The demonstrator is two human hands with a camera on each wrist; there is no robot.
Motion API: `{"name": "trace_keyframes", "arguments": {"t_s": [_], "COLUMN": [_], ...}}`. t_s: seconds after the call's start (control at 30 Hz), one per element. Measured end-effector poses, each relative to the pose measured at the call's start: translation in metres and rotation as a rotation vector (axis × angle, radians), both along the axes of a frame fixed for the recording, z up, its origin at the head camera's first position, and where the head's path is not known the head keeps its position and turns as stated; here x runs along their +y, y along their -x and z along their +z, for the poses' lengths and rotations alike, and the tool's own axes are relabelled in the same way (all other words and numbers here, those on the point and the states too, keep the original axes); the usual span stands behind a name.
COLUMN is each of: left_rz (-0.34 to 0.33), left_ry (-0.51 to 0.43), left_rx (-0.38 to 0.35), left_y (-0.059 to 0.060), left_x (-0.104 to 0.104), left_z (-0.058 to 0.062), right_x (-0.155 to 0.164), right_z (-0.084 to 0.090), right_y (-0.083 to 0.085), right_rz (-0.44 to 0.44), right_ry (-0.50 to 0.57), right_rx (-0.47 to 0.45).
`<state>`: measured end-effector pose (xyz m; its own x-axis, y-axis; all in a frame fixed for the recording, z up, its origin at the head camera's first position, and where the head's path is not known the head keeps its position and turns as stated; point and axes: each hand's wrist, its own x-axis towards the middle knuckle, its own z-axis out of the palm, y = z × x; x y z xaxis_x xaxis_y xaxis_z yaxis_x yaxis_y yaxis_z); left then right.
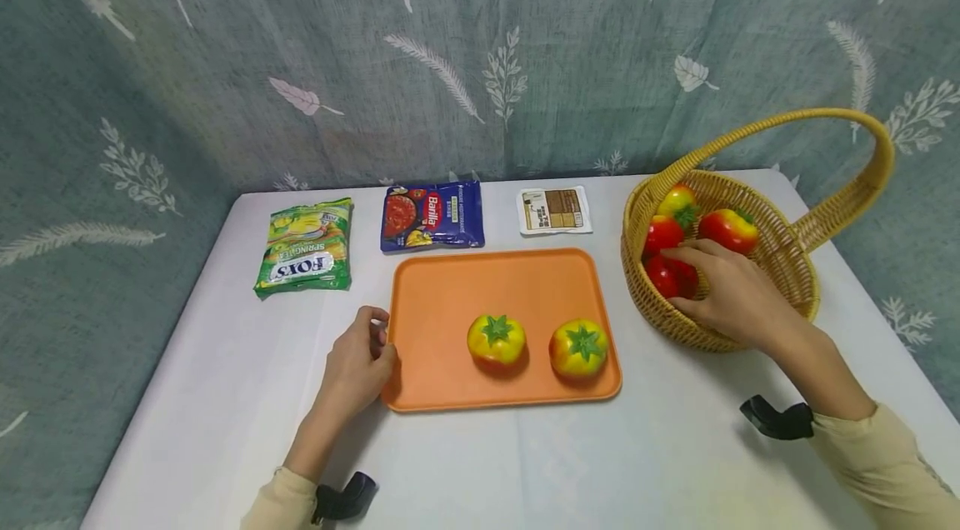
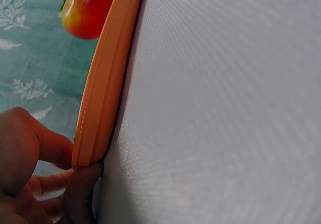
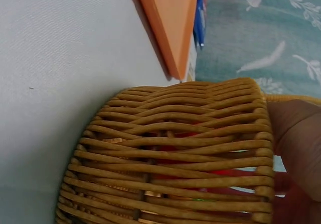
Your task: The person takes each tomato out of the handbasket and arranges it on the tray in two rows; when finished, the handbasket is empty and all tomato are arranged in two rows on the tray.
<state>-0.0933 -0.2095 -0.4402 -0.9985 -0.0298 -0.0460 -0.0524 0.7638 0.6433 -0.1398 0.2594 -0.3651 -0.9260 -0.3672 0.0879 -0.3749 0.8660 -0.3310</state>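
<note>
A: Head view; my right hand (image 1: 731,297) is inside the wicker basket (image 1: 795,280), fingers curled over a red tomato (image 1: 670,273) on its near-left side; grip itself hidden?

B: Mostly (fingertips sit behind the fruit); I cannot tell if it is clasped. My left hand (image 1: 360,363) pinches the orange tray (image 1: 442,305) at its left edge; right hand is plainly nearer; tray lies left of basket.
</note>
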Motion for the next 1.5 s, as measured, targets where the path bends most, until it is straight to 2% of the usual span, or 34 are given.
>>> {"name": "trace_keyframes", "arguments": {"t_s": [0.3,0.53,0.77,1.5], "left_rz": [0.002,0.001,0.006,0.004], "left_ry": [0.006,-0.005,-0.006,-0.011], "left_rx": [0.005,0.019,0.0,-0.002], "left_y": [-0.001,0.0,0.0,0.0], "left_x": [-0.001,0.0,0.0,-0.001], "left_z": [0.001,-0.001,0.0,0.0], "right_x": [-0.001,0.001,0.002,0.007], "right_z": [-0.009,-0.016,-0.018,-0.011], "right_y": [0.003,0.006,0.007,-0.008], "right_rz": [0.003,0.011,-0.006,-0.058], "right_ry": [0.015,0.014,0.015,0.038], "right_rx": [-0.036,0.003,-0.017,0.124]}}
